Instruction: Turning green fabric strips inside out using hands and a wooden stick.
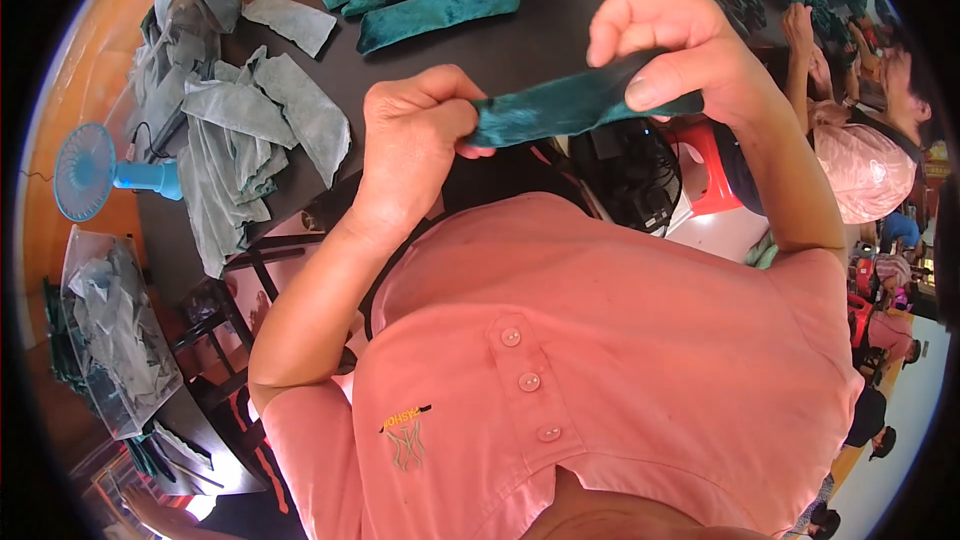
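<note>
A dark green velvety strip [560, 108] is stretched between my hands, above the front of the dark table. My left hand [415, 135] is closed in a fist round its left end. At the right end my right hand [690, 55] has the strip between thumb and fingers, the index finger curled above it. Beyond my hands lies a small pile of similar green velvety pieces [440, 10]. To the left are several loose pale grey-green pieces [250, 115], heaped and partly hanging over the table edge.
A small blue fan [88, 172] stands at the far left. Below it is a clear bin [120, 330] of grey-green pieces. A red plastic stool [712, 175] and a dark bag-like object [630, 180] are beyond my right forearm. Other people [865, 160] sit at the right.
</note>
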### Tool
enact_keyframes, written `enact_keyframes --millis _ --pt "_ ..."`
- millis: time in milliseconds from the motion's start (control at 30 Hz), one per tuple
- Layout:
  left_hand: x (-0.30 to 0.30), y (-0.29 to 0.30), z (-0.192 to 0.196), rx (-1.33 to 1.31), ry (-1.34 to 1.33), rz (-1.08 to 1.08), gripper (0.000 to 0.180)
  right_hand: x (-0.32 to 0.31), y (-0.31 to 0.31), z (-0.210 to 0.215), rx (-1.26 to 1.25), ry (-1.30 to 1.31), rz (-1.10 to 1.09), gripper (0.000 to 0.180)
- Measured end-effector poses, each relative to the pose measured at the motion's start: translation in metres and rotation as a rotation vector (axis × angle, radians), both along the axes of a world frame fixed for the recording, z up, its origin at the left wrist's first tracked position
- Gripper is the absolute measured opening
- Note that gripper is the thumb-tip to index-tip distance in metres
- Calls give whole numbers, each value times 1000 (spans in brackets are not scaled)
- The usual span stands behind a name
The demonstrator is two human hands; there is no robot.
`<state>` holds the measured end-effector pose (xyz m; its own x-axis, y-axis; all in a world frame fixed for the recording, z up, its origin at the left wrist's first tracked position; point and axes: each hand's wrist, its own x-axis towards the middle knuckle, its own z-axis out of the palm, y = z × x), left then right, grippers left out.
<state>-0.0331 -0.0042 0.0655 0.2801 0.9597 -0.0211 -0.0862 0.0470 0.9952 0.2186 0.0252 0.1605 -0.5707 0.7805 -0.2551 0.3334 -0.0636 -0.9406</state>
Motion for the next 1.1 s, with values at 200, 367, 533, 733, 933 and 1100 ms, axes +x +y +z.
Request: enact_keyframes --millis 200,367,533,733,933,1100 --pt "-5 1 12 60 38 274 16 4 -18 -38 -52 418 -90 16" --pt "-22 20 35 90 188 341 16 -3 13 -50 -17 501 -89 10" --pt "-72 100 52 207 480 375 23 -31 87 -46 126 267 -97 14" --pt "-112 161 20 228 1511 404 32 -69 132 -82 1248 -252 -159 18" --pt "-104 189 -7 200 1720 309 35 -103 143 -113 1172 -318 7 10" --pt "-130 179 1 226 1561 403 27 -107 130 -95 1068 8 -69 9"
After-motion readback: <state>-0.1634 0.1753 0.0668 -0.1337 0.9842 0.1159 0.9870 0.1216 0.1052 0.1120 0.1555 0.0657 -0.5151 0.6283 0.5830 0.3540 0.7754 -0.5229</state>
